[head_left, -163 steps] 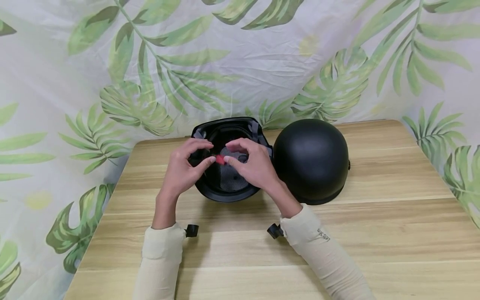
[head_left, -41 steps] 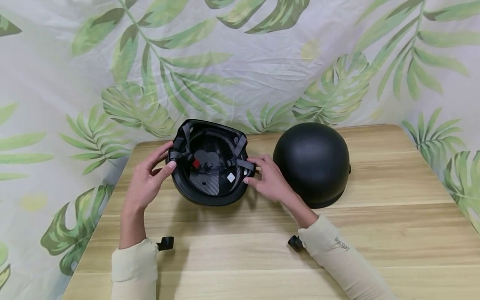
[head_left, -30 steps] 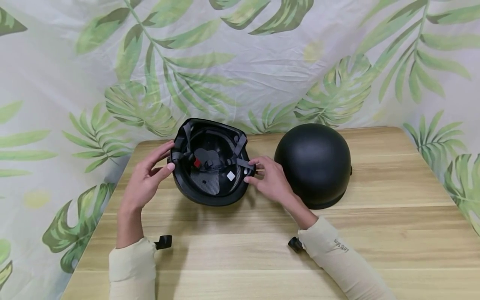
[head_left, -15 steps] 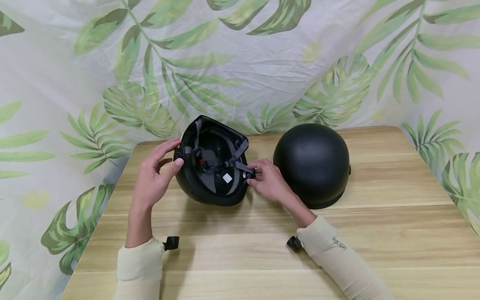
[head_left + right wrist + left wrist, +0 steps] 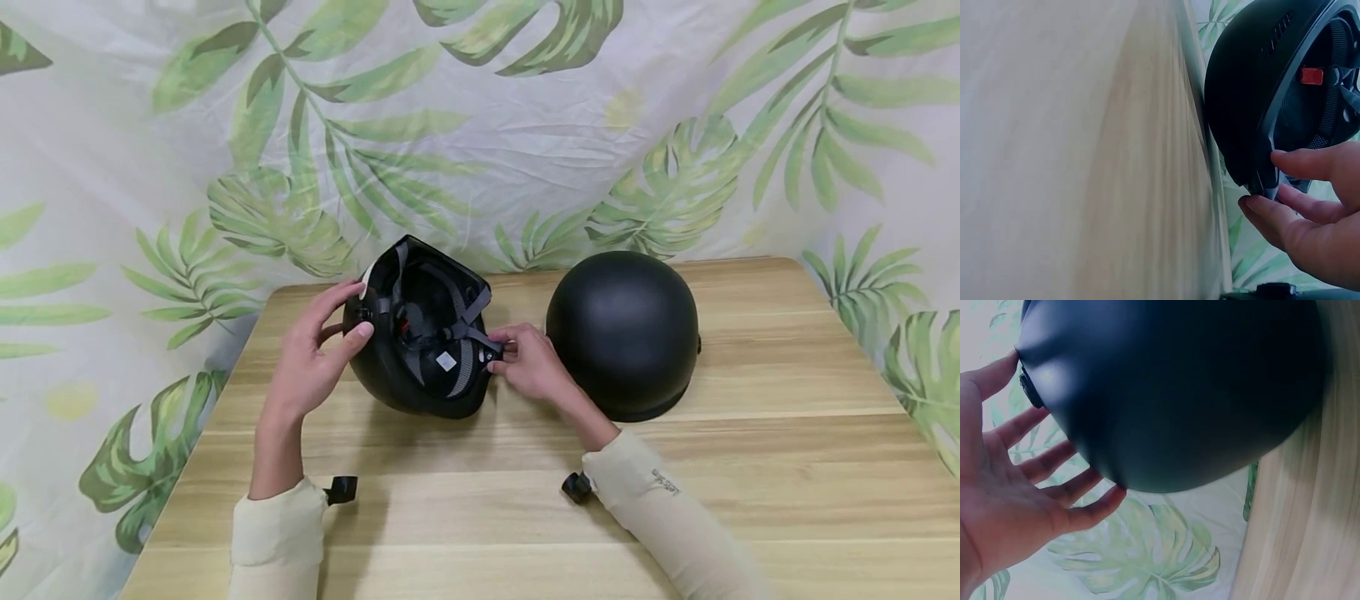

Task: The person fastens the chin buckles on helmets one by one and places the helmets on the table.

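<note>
A black helmet (image 5: 397, 375) is tilted on the table with its opening toward the upper right, showing grey straps (image 5: 471, 312), a white label (image 5: 446, 361) and a red buckle piece (image 5: 1311, 75) inside. My left hand (image 5: 315, 354) supports its left side, thumb and spread fingertips on the outer shell, as the left wrist view shows. My right hand (image 5: 531, 362) pinches the right-hand rim between thumb and fingers, close to where a strap is fixed. In the right wrist view, the thumb and fingertips meet at the rim's corner.
A second black helmet (image 5: 622, 333) sits dome up just right of my right hand. Both stand toward the back of the wooden table (image 5: 465, 517), before a leaf-print cloth (image 5: 525, 125). Small black devices (image 5: 342, 489) stick out at both wrists.
Earlier, both hands worked at the red buckle; then they took the helmet's two sides. Since then the helmet has turned and tipped, its left side rising and its opening facing more to the right.
</note>
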Available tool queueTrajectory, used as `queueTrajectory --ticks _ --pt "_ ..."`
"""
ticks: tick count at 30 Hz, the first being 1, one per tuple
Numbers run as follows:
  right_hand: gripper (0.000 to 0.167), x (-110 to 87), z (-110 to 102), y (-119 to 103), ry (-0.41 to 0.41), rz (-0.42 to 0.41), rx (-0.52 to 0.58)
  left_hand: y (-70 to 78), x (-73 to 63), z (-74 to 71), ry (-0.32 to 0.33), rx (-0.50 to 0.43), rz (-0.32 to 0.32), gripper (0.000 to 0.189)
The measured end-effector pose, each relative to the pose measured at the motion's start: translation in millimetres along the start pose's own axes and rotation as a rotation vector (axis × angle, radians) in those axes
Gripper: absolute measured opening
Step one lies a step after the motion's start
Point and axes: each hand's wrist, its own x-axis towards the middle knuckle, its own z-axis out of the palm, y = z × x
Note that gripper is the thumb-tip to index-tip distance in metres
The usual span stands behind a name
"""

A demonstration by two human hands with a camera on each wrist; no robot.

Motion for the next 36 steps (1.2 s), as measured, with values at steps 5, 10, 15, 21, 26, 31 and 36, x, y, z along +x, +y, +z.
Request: queueTrajectory --ticks 5,10,15,21,26,31,36 --pt "0.037 5.0 7.1 0.4 -0.117 -0.025 -0.031 1.3 1.4 1.1 0.024 0.066 0.048 0.051" --pt "0.038 3.3 6.6 -0.9 -0.161 -0.02 -0.081 2.9 3.6 3.9 0.005 0.059 0.086 0.051" --pt "0.042 1.3 5.2 -2.6 -0.169 -0.026 -0.097 4.0 2.7 4.3 -0.009 0.072 0.066 0.053" --pt "0.041 0.3 4.0 -3.1 -0.173 -0.02 -0.114 2.6 2.3 -0.1 -0.052 0.032 0.017 0.059" --pt "0.041 -0.3 1.1 -5.5 -0.197 -0.034 -0.138 2.9 0.8 -5.1 -0.1 -0.02 -0.071 0.066" --pt "0.043 -5.8 -4.8 -17.0 -0.172 -0.116 -0.184 2.8 0.0 -8.9 -0.135 -0.018 -0.079 0.065" --pt "0.047 -17.7 -10.8 -41.2 -0.114 -0.242 -0.046 2.3 -0.1 -9.7 -0.136 -0.015 -0.071 0.063"
